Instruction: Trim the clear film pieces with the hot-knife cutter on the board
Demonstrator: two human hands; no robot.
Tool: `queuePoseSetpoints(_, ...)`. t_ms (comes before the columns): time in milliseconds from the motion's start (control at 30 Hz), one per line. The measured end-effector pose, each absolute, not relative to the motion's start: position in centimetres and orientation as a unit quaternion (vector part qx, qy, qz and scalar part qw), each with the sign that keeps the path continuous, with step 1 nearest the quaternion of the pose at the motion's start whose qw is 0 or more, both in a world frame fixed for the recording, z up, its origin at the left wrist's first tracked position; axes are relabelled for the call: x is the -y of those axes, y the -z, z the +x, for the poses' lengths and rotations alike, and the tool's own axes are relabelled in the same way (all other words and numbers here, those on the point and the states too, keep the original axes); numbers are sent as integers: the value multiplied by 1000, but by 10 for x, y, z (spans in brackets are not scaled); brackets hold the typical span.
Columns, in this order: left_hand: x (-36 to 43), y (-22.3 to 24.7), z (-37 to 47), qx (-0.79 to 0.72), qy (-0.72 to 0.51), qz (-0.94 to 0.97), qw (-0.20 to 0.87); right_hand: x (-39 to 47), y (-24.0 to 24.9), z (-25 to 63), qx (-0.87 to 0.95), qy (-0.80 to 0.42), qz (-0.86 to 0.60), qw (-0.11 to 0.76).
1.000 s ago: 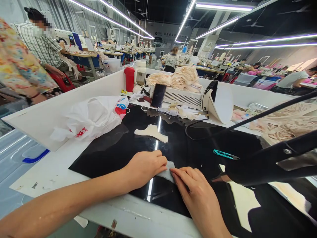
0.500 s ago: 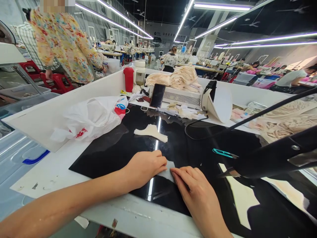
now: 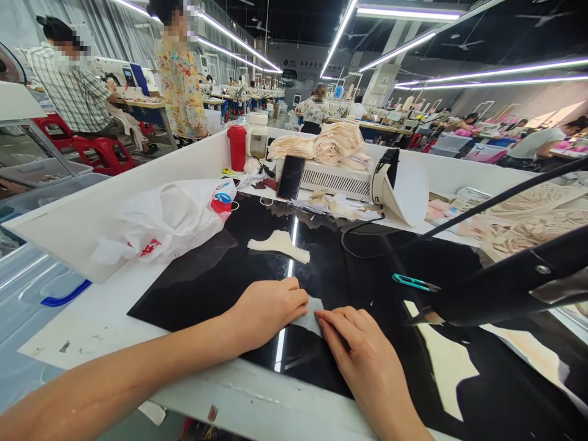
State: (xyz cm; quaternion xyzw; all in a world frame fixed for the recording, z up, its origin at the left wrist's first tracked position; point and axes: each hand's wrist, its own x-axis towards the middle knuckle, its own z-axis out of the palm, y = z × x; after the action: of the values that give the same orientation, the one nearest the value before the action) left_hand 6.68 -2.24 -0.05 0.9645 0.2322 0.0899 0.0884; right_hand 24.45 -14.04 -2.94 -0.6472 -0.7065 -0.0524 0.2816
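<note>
My left hand (image 3: 271, 311) has its fingers curled and pressed together on the left side of a small pale grey piece of thin material (image 3: 315, 306), fabric or film. On the piece's right edge, my right hand (image 3: 365, 355) pinches with thumb and forefinger. The piece lies low over a glossy black sheet (image 3: 206, 288) on the white table, partly hidden by my fingers. Beyond my hands lies a cream cut fabric piece (image 3: 279, 245) with a curved edge. Turquoise thread snips (image 3: 416, 282) rest to the right, above another cream cut piece (image 3: 448, 367).
A black machine arm (image 3: 519, 285) reaches in from the right, with a cable (image 3: 482, 199) above it. At left lies a white plastic bag (image 3: 169, 214). Toward the back stand a phone (image 3: 291, 177), a red cup (image 3: 237, 148), a cream fabric pile (image 3: 328, 144) and a white lamp (image 3: 404, 187).
The person in the floral top has moved right and farther off, uncovering a seated person in a checked shirt. My hands and the pale piece stay almost still.
</note>
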Motion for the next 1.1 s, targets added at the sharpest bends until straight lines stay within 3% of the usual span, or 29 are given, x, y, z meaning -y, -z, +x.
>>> queuePoseSetpoints(200, 23, 5, 64, -202, -173, 964, 14, 139, 30, 244, 709, 58, -641, 287)
queuePoseSetpoints(367, 28, 9, 65, -110, -227, 967, 30, 139, 31, 243, 708, 62, -641, 290)
queuePoseSetpoints(1100, 30, 27, 70, -63, -261, 963, 12, 138, 36, 246, 712, 51, -633, 300)
